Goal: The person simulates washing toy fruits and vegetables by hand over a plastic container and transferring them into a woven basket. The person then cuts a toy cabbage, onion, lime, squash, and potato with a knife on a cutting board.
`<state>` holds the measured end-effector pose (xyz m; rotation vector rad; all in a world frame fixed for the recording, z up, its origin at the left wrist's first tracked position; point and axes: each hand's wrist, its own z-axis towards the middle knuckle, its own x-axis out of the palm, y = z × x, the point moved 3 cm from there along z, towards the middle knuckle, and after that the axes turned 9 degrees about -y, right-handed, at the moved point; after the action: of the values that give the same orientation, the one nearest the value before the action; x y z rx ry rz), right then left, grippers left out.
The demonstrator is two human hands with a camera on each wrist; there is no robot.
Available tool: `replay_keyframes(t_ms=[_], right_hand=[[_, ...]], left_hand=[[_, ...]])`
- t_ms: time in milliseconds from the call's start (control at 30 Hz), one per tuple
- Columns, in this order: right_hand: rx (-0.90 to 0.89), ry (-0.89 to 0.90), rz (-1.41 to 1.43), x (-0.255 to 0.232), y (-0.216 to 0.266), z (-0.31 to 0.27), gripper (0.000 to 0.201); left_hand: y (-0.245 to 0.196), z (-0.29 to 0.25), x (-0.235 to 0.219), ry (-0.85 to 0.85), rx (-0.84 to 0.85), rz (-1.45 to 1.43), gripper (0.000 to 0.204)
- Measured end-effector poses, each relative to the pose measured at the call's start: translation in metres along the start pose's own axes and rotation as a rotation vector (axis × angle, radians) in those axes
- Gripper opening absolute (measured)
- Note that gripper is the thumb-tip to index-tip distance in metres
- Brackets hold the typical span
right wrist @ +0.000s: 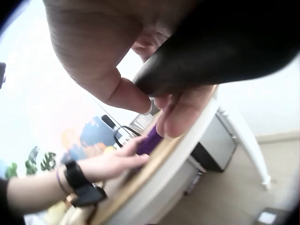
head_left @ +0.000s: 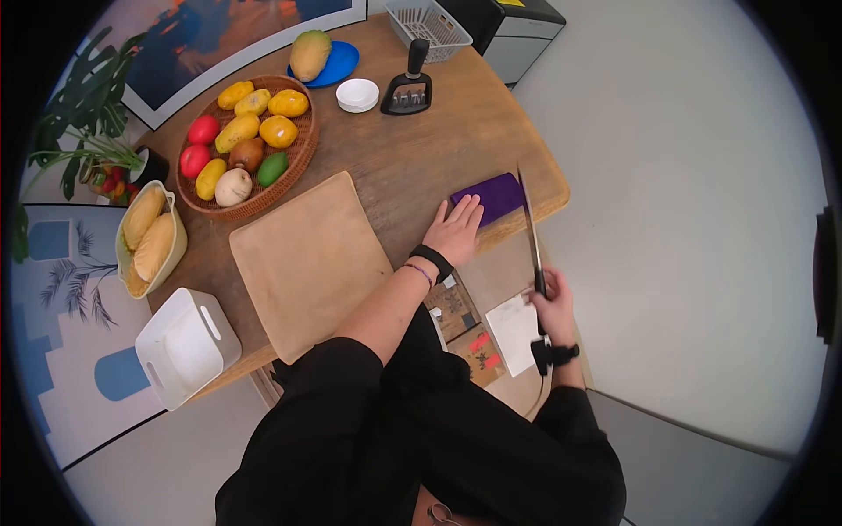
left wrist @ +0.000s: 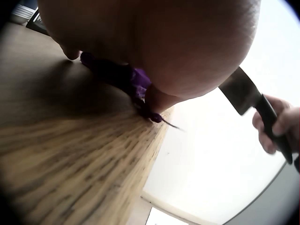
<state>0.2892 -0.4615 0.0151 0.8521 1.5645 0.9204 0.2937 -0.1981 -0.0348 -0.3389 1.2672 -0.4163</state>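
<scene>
My left hand (head_left: 454, 235) rests on a folded purple cloth (head_left: 497, 200) near the table's right front corner, its fingers laid out straight over the near end. The left wrist view shows the purple cloth (left wrist: 140, 80) partly hidden under that hand. A large knife (head_left: 531, 230) is in my right hand (head_left: 554, 307), fingers curled round its black handle (right wrist: 206, 58). Its blade (left wrist: 240, 89) points away from me, just off the table edge, and its tip overlaps the cloth's right end in the head view.
An open drawer (head_left: 519, 373) with papers lies below the table edge. On the wooden table (head_left: 412, 158) are a tan mat (head_left: 307, 263), a wicker fruit basket (head_left: 307, 145), white bowls (head_left: 358, 95), a black-handled tool (head_left: 412, 83), a grey basket (head_left: 430, 31) and a white bin (head_left: 180, 346).
</scene>
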Motion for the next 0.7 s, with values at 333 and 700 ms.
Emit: replay_keyframes(t_ms=[333,700], right_hand=[[0.243,0.365,0.223,0.068,0.006,0.113,0.023],[-0.246,0.094,-0.569,0.012,-0.049,0.059,0.037]], left_hand=[[0.003,-0.008,-0.004,-0.041,-0.008,0.04,0.052],[0.0,-0.008,-0.005,-0.021,-0.016,0.088,0.055]])
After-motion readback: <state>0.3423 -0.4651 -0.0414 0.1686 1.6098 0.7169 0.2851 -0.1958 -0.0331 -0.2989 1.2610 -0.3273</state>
